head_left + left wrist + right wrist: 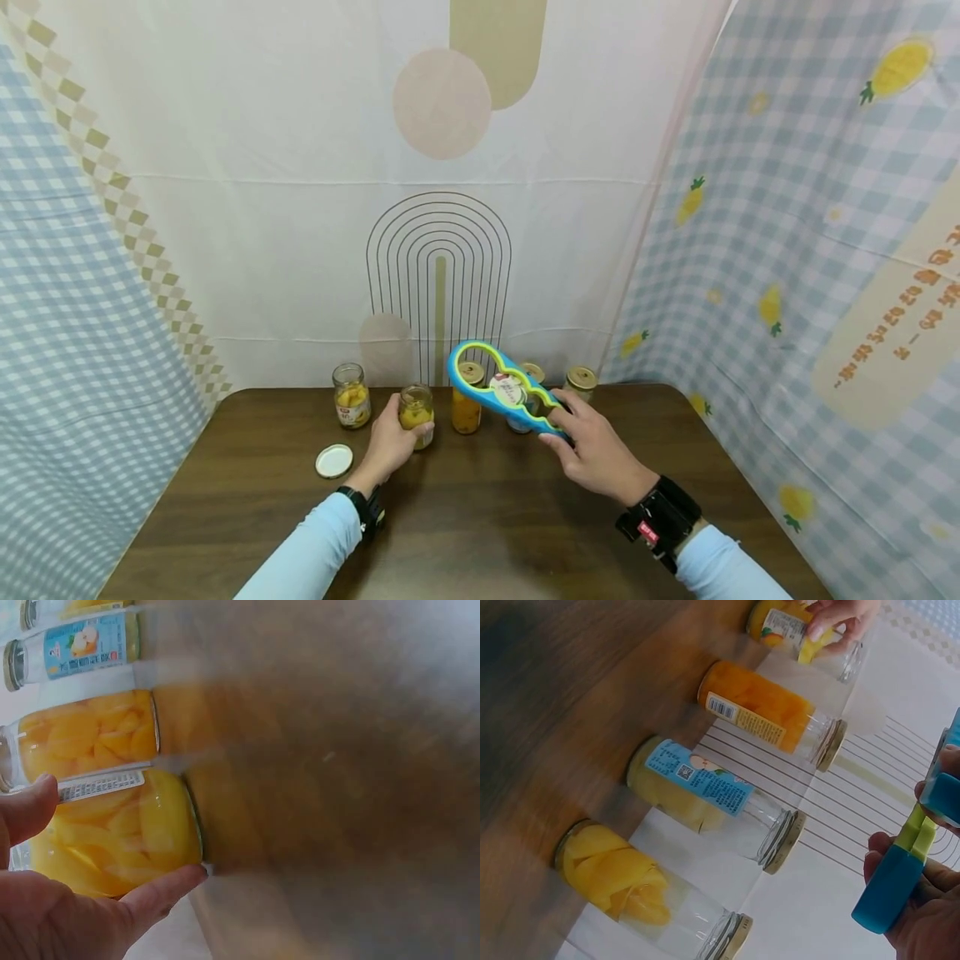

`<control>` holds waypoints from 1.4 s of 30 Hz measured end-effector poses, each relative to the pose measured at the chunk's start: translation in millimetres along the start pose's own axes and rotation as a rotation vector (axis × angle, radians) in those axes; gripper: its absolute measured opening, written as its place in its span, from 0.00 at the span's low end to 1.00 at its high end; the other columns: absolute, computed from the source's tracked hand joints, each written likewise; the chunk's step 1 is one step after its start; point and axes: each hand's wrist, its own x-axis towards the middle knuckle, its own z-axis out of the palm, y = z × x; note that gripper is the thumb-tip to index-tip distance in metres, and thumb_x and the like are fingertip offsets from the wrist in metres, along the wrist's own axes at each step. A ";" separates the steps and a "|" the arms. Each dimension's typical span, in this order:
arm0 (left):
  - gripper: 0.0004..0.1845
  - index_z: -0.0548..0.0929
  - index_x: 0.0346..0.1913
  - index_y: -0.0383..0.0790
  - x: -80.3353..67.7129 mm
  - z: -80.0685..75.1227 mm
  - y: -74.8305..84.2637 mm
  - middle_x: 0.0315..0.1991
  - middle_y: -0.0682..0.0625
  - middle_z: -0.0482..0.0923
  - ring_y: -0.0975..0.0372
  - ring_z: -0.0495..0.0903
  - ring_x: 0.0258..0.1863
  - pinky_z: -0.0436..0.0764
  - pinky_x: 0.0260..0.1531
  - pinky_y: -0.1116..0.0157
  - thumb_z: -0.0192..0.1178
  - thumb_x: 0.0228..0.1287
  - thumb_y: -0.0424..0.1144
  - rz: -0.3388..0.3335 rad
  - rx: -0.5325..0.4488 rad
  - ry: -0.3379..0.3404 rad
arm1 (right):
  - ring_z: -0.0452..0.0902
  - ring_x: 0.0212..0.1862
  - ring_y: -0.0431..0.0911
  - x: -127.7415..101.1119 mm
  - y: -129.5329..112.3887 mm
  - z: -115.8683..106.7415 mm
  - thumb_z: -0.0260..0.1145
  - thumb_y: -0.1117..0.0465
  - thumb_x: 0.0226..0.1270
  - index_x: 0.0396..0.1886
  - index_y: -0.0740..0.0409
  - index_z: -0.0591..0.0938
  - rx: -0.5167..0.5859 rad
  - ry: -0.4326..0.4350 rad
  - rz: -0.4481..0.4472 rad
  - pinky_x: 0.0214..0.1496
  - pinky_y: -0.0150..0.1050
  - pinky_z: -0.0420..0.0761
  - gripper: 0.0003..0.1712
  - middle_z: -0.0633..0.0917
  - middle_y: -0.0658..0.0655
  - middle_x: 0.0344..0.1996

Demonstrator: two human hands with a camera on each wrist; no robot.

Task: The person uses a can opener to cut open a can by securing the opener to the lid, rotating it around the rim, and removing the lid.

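My left hand (388, 443) grips a glass jar of yellow fruit pieces (416, 410) standing on the table, thumb on one side and fingers on the other; no lid shows on its top. In the left wrist view a finger lies along the jar's base. My right hand (597, 450) holds a blue and green jar opener (483, 400) raised over the table, in front of several jars. A white disc with red marks (508, 389) shows inside the opener's frame; whether it is a lid, I cannot tell. Fingers curl round the opener (889, 892) in the right wrist view.
Left of the held jar stands a lidless fruit jar (351, 398), with a white lid (333, 460) lying nearby. To the right stand gold-lidded jars: orange fruit (757, 712), a blue-labelled one (697, 780) and yellow slices (619, 877). A cloth (300, 250) hangs behind the table.
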 end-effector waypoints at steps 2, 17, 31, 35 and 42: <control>0.37 0.66 0.77 0.36 6.5 -1.2 0.9 0.71 0.34 0.77 0.40 0.77 0.70 0.78 0.70 0.40 0.71 0.73 0.41 -0.005 0.018 -0.012 | 0.84 0.57 0.51 0.7 -0.5 -0.8 0.74 0.59 0.72 0.40 0.49 0.81 0.001 0.001 -0.005 0.51 0.48 0.86 0.08 0.81 0.63 0.64; 0.41 0.59 0.82 0.36 31.7 -10.8 4.4 0.76 0.32 0.71 0.38 0.73 0.74 0.74 0.74 0.39 0.67 0.76 0.39 -0.023 -0.009 -0.076 | 0.84 0.57 0.52 -0.1 -1.7 -1.5 0.75 0.60 0.72 0.39 0.49 0.80 0.008 -0.006 -0.008 0.51 0.48 0.87 0.09 0.81 0.62 0.63; 0.39 0.56 0.82 0.35 32.9 -5.3 -1.8 0.75 0.31 0.71 0.38 0.73 0.73 0.74 0.72 0.38 0.64 0.78 0.40 0.003 0.007 -0.111 | 0.85 0.56 0.50 -3.1 -2.6 2.8 0.74 0.59 0.73 0.39 0.47 0.79 0.015 -0.008 -0.002 0.50 0.47 0.86 0.09 0.81 0.62 0.64; 0.38 0.58 0.81 0.36 32.3 -4.3 -1.9 0.74 0.32 0.73 0.39 0.75 0.72 0.75 0.72 0.39 0.65 0.78 0.40 0.004 -0.006 -0.108 | 0.84 0.55 0.49 -3.0 -2.3 2.8 0.74 0.59 0.72 0.39 0.48 0.79 0.013 0.004 -0.005 0.49 0.46 0.86 0.09 0.81 0.62 0.63; 0.37 0.59 0.80 0.35 32.1 -5.4 -2.0 0.72 0.31 0.74 0.39 0.76 0.70 0.77 0.70 0.39 0.65 0.78 0.40 -0.005 -0.007 -0.104 | 0.84 0.56 0.50 -1.1 -2.8 3.0 0.73 0.58 0.74 0.39 0.47 0.79 0.010 -0.008 0.009 0.51 0.47 0.86 0.09 0.81 0.62 0.64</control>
